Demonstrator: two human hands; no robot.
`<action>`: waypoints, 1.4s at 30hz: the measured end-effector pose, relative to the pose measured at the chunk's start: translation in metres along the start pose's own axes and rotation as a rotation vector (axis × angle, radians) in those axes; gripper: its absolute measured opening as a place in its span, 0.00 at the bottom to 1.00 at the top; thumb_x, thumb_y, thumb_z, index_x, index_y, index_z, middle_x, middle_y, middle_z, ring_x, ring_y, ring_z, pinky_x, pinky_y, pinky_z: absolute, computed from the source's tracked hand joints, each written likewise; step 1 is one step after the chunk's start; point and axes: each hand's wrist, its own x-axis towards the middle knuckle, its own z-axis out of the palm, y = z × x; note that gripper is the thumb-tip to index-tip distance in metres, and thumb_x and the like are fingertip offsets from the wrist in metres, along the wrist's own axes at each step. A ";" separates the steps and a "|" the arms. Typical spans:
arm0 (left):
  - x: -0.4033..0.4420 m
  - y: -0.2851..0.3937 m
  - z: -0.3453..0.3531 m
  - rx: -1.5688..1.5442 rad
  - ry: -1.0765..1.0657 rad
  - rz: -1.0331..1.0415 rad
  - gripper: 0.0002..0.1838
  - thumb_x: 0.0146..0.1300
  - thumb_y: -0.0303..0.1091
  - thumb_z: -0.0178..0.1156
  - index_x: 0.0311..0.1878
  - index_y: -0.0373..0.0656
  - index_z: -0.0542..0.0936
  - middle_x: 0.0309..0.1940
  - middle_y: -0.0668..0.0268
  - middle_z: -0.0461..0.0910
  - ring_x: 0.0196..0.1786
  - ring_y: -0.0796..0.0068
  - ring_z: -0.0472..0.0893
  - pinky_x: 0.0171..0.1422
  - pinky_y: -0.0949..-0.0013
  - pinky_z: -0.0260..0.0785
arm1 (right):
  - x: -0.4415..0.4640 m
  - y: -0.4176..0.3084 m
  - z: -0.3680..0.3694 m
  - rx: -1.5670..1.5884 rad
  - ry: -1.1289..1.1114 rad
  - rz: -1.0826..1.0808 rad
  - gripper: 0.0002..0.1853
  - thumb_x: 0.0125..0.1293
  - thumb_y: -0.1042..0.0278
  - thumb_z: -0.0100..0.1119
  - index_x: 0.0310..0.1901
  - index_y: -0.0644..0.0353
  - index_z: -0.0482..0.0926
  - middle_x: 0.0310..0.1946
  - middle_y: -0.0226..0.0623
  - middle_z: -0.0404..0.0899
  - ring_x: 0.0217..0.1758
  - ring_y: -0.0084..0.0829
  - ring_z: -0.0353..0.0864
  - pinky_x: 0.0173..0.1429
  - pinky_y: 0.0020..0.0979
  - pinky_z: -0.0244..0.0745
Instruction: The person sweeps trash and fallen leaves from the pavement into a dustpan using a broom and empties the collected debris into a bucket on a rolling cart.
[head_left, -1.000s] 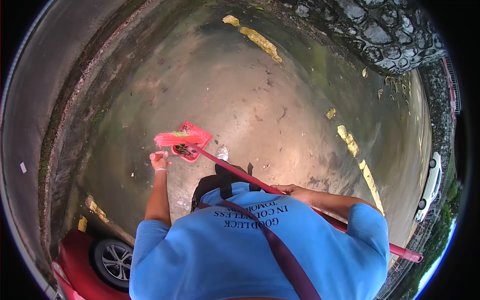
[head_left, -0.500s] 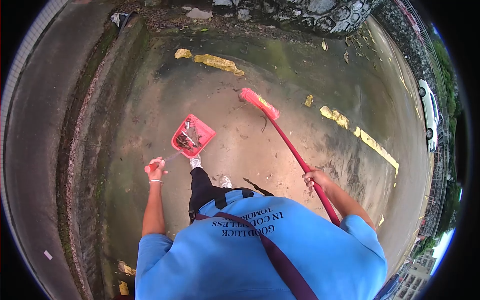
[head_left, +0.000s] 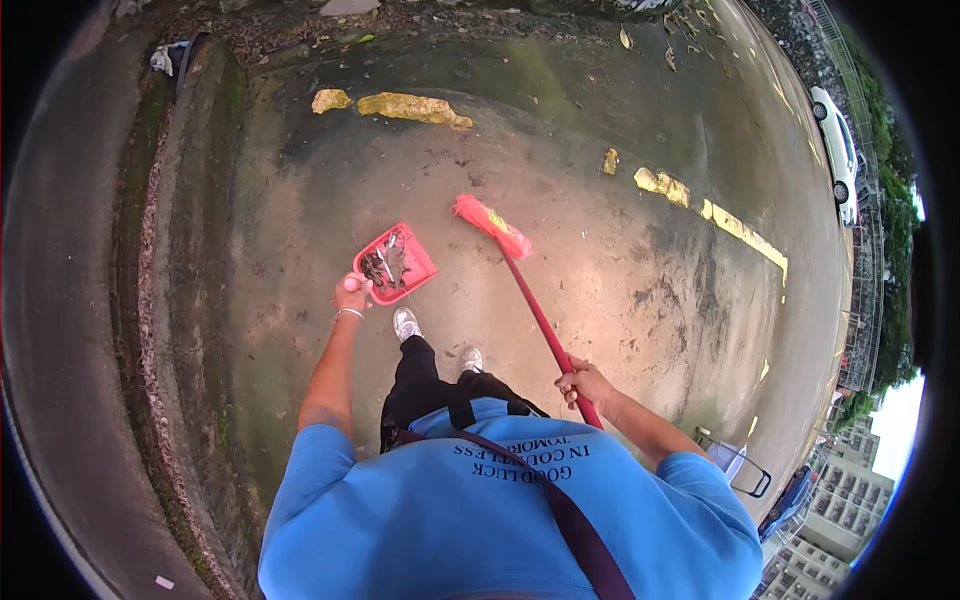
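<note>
My left hand (head_left: 352, 291) is closed around the top of the handle of a red dustpan (head_left: 421, 268). Dry leaves, twigs and a white stick-like scrap (head_left: 389, 250) lie in the pan. Most of the dustpan's handle is hidden beneath the hand. With its fingers wrapped round the red pole, my right hand (head_left: 584, 383) holds a broom (head_left: 540, 320). The broom's pinkish-red bristle head (head_left: 492, 226), yellow in its middle, is on or just above the concrete, to the right of the dustpan and apart from it.
Worn yellow line markings (head_left: 415, 108) cross the stained concrete ground (head_left: 600, 270). A mossy curb and gutter (head_left: 190, 280) run along the left side. At the right are a white car (head_left: 836, 150) and a cart with a black handle (head_left: 750, 478). Fallen leaves (head_left: 670, 58) lie at the back.
My left hand and the dustpan handle have swung right and forward, over the pan's near edge. My right hand and the broom have shifted left, its head closer to the dustpan. The view has moved.
</note>
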 end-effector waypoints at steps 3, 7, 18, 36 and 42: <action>0.019 -0.011 -0.007 -0.079 -0.010 0.012 0.07 0.46 0.21 0.61 0.24 0.44 0.73 0.23 0.71 0.73 0.23 0.80 0.74 0.16 0.74 0.72 | -0.025 0.008 0.017 0.107 -0.202 0.046 0.39 0.48 0.88 0.46 0.63 0.49 0.53 0.17 0.30 0.64 0.16 0.17 0.63 0.16 0.18 0.58; 0.022 0.018 -0.023 -0.102 -0.027 -0.021 0.06 0.48 0.21 0.59 0.27 0.43 0.73 0.25 0.68 0.75 0.26 0.77 0.77 0.15 0.74 0.71 | -0.066 -0.016 0.063 0.107 -0.307 -0.002 0.35 0.50 0.85 0.49 0.62 0.54 0.56 0.35 0.35 0.76 0.32 0.22 0.75 0.37 0.22 0.71; 0.041 0.040 -0.102 -0.400 0.222 -0.108 0.09 0.51 0.28 0.61 0.34 0.48 0.72 0.31 0.70 0.73 0.28 0.78 0.74 0.18 0.77 0.70 | -0.054 -0.100 0.069 -0.691 0.055 -0.428 0.38 0.50 0.76 0.57 0.63 0.56 0.51 0.24 0.35 0.74 0.19 0.21 0.71 0.25 0.23 0.69; 0.178 0.237 -0.067 -0.443 0.458 0.091 0.19 0.50 0.45 0.63 0.40 0.44 0.72 0.30 0.67 0.75 0.18 0.79 0.70 0.18 0.82 0.64 | 0.055 -0.285 -0.015 1.014 -0.414 -0.505 0.15 0.57 0.74 0.48 0.41 0.41 0.60 0.15 0.19 0.58 0.12 0.12 0.57 0.16 0.17 0.54; 0.270 0.302 -0.008 -0.358 0.430 0.036 0.18 0.50 0.44 0.63 0.39 0.45 0.72 0.30 0.67 0.75 0.18 0.80 0.69 0.19 0.82 0.64 | 0.037 -0.321 -0.036 0.879 -0.051 -0.581 0.27 0.55 0.79 0.48 0.56 0.48 0.54 0.14 0.24 0.61 0.11 0.16 0.59 0.13 0.20 0.55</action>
